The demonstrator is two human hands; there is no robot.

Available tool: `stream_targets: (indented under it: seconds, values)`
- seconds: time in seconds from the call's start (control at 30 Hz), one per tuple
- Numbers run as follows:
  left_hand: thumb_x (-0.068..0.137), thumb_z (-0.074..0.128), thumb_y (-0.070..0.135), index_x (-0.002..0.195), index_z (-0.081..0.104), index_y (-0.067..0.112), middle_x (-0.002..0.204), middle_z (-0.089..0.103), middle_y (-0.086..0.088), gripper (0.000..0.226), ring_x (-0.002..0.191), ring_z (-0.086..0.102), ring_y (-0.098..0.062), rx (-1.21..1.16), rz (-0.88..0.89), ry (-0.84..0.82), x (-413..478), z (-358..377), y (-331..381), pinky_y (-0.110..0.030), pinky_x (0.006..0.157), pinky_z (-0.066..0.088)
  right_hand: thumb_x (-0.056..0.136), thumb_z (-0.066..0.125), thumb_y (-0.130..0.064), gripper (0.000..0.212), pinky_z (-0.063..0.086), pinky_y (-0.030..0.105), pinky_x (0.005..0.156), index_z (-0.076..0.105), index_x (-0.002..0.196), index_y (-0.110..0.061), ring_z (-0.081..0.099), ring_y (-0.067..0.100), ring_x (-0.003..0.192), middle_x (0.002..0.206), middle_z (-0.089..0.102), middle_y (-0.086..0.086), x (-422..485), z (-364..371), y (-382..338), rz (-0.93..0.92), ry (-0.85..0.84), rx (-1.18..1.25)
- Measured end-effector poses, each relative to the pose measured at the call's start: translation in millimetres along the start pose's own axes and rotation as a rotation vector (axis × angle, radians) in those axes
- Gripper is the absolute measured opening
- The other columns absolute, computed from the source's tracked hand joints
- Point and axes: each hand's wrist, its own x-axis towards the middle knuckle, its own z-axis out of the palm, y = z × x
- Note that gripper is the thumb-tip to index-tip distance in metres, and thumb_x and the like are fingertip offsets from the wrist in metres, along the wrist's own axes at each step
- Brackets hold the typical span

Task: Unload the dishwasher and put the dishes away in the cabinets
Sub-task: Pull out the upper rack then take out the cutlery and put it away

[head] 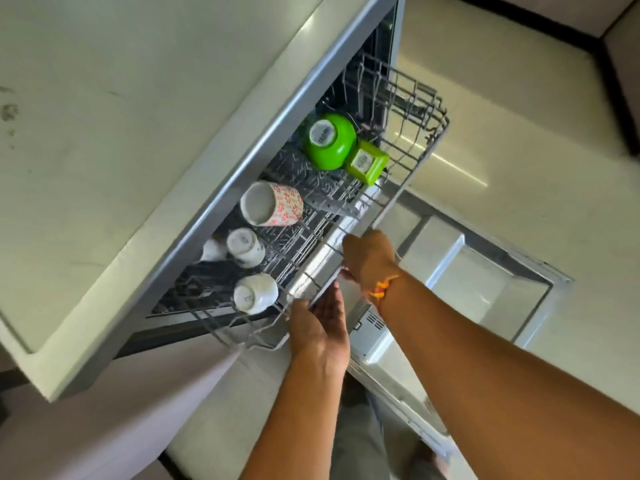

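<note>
cup (211, 250) half-hidden, deep in rack (329, 202)

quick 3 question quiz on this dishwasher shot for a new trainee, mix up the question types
1. True or false: the green bowl sits upside down in the rack.
2. Multiple choice: what do the left hand and the right hand grip? A) a plate B) the rack's front rail C) a cupboard handle
3. Fill in: the orange thread band is on the ____ wrist.

Key: 1 true; 2 B; 3 right
</note>
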Motion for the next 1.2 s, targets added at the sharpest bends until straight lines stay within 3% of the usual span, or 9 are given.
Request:
stream_targets:
  seconds: [0.13,0.23,0.3,0.47,0.67,0.8,0.87,1.07,1.2]
  values:
    - [0.101,0.035,0.016,0.097,0.061,-0.007,0.075,0.07,-0.02,0.035,0.08,0.067,-0.029,-0.031,-0.062,0.037,-23,-22,-40,-0.031,0.066,0.06,0.08,0.049,-0.036,0.036,0.057,0.043,0.084,0.058,0.098,-0.006,0.065,0.034,0.088,0.1,0.067,0.016,-16,-31,39,0.022,0.071,-0.079]
    - [0.096,0.041,0.013,0.119,0.058,-0.007,0.096,0.067,-0.023,0.035,0.08,0.067,-0.029,-0.025,-0.102,-0.015,-33,-37,-65,-0.031,0.062,0.061,0.072,0.048,-0.038,0.032,0.058,0.052,0.081,0.056,0.086,-0.011,0.067,0.042,0.089,0.101,0.067,0.024,-22,-52,57,0.01,0.166,-0.066]
    - [0.094,0.043,0.012,0.124,0.056,-0.009,0.106,0.065,-0.025,0.039,0.082,0.069,-0.029,-0.018,-0.12,-0.036,-38,-41,-79,-0.033,0.066,0.062,0.084,0.049,-0.028,0.016,0.056,0.051,0.087,0.053,0.075,-0.015,0.066,0.044,0.096,0.106,0.065,0.026,-22,-65,63,-0.007,0.161,-0.139]
    - [0.096,0.04,0.012,0.107,0.062,-0.009,0.09,0.071,-0.025,0.033,0.078,0.071,-0.03,-0.047,-0.152,-0.041,-47,-43,-96,-0.035,0.074,0.059,0.097,0.055,-0.023,0.031,0.053,0.038,0.091,0.057,0.12,-0.002,0.061,0.04,0.108,0.117,0.06,0.024,-29,-88,68,-0.027,0.114,-0.258]
    - [0.098,0.045,0.017,0.115,0.061,-0.009,0.095,0.07,-0.025,0.035,0.076,0.072,-0.029,-0.021,-0.175,-0.054,-54,-53,-95,-0.035,0.067,0.062,0.098,0.058,-0.016,0.031,0.051,0.038,0.09,0.055,0.125,-0.003,0.058,0.038,0.112,0.12,0.057,0.022,-37,-93,73,-0.105,0.102,-0.51]
    - [0.096,0.05,0.015,0.12,0.059,-0.01,0.105,0.069,-0.027,0.036,0.087,0.071,-0.031,-0.005,-0.22,-0.023,-63,-65,-106,-0.038,0.073,0.061,0.096,0.054,-0.024,0.026,0.055,0.041,0.091,0.058,0.112,-0.003,0.063,0.038,0.107,0.113,0.063,0.021,-38,-103,89,-0.063,0.147,-0.418]
    - [0.095,0.051,0.014,0.12,0.058,-0.009,0.109,0.068,-0.028,0.035,0.092,0.07,-0.033,-0.004,-0.233,-0.011,-67,-72,-114,-0.038,0.07,0.062,0.096,0.059,-0.021,0.028,0.051,0.036,0.093,0.057,0.119,-0.005,0.058,0.035,0.114,0.119,0.061,0.019,-38,-109,101,-0.044,0.122,-0.519]
    - [0.095,0.05,0.01,0.116,0.058,-0.011,0.11,0.067,-0.03,0.03,0.106,0.066,-0.037,0.021,-0.279,-0.007,-78,-85,-133,-0.043,0.096,0.051,0.094,0.06,-0.026,0.029,0.052,0.039,0.096,0.058,0.117,-0.009,0.059,0.035,0.111,0.118,0.061,0.019,-39,-129,127,0.074,0.129,-0.265]
    - [0.099,0.049,0.018,0.112,0.058,-0.006,0.115,0.066,-0.029,0.029,0.108,0.066,-0.037,0.027,-0.295,-0.036,-86,-88,-140,-0.045,0.097,0.05,0.096,0.057,-0.023,0.033,0.051,0.039,0.098,0.056,0.124,-0.006,0.057,0.037,0.116,0.124,0.058,0.022,-38,-139,136,0.046,0.134,-0.171]
